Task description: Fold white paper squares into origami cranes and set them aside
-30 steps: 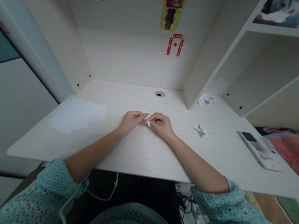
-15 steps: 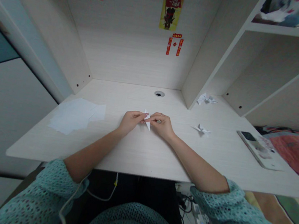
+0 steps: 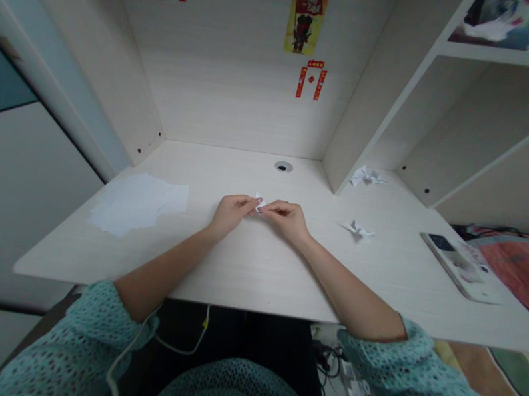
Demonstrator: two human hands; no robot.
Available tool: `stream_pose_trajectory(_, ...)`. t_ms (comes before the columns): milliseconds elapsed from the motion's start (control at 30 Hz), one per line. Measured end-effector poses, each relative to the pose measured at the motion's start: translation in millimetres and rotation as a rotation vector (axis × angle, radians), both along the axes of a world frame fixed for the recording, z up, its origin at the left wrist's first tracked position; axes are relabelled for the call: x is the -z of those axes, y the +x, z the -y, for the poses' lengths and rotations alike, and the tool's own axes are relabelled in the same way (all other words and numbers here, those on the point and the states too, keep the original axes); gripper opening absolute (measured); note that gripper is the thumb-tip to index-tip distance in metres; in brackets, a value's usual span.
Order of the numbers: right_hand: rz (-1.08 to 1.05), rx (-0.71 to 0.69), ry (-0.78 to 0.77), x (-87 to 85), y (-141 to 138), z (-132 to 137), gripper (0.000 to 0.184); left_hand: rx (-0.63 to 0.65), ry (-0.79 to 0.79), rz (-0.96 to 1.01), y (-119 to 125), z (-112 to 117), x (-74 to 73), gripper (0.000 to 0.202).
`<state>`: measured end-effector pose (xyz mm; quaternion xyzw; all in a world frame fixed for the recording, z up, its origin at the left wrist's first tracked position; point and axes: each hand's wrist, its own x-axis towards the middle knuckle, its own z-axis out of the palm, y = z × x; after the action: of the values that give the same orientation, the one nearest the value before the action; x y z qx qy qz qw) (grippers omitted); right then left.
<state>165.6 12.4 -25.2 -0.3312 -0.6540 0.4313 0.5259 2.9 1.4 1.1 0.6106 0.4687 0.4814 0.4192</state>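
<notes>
My left hand (image 3: 231, 214) and my right hand (image 3: 285, 221) meet over the middle of a pale wooden desk (image 3: 251, 277). Between their fingertips they pinch a small folded piece of white paper (image 3: 258, 202), mostly hidden by my fingers. To the right lies a small folded white paper figure (image 3: 357, 229), and a second one (image 3: 365, 176) sits farther back beside the shelf panel. Loose white paper sheets (image 3: 137, 204) lie to the left of my left hand.
A white remote control (image 3: 459, 266) lies near the desk's right edge, with a red cloth beyond it. A shelf unit (image 3: 394, 91) rises at the right. Panels stand at the back and left, and the back has a cable hole (image 3: 282, 166).
The paper between my fingers looks smaller, and its long point no longer sticks out below my hands. My hands stay in nearly the same place.
</notes>
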Motion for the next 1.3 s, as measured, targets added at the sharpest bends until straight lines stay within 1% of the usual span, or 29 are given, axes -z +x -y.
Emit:
stream_pose_trajectory(100, 0.0, 0.038, 0.002, 1.1, -1.7, -0.7, 0.016, 0.002, 0.009, 0.001, 0.7, 0.0, 2.4, 0.033)
stream_pose_trajectory(233, -0.045, 0.104, -0.071, 3.3, -5.3, 0.1, 0.024, -0.002, -0.023, 0.018, 0.3, -1.0, 5.6, 0.032)
stream_pose_trajectory(467, -0.112, 0.09, -0.119, -0.6, -7.3, 2.0, 0.024, -0.026, -0.039, 0.002, -2.5, -3.4, 7.0, 0.035)
stream_pose_trajectory(600, -0.124, 0.113, -0.103, -2.7, -7.6, 1.9, 0.026, -0.022, -0.018, -0.003, -2.0, -3.8, 8.1, 0.042)
stream_pose_trajectory(733, -0.152, 0.146, -0.104, -3.9, -7.9, 2.6, 0.028, 0.0, -0.006, 0.041, -0.6, -2.0, 8.2, 0.05)
stream_pose_trajectory(833, -0.137, 0.141, -0.087, -4.6, -7.6, 3.8, 0.028, 0.005, 0.016, 0.011, -0.8, 0.3, 7.2, 0.045)
stream_pose_trajectory(1000, -0.031, 0.162, -0.006, -7.6, -6.5, 8.0, 0.031, -0.021, 0.003, -0.016, -1.3, 2.0, 5.5, 0.036)
stream_pose_trajectory(1200, 0.029, 0.223, 0.052, -10.2, -7.1, 12.2, 0.029, -0.02, 0.025, -0.001, 0.4, 2.3, 3.9, 0.034)
stream_pose_trajectory(1300, 0.035, 0.231, 0.069, -9.5, -7.8, 13.4, 0.028, -0.024, 0.015, 0.012, 1.3, 2.8, 3.0, 0.033)
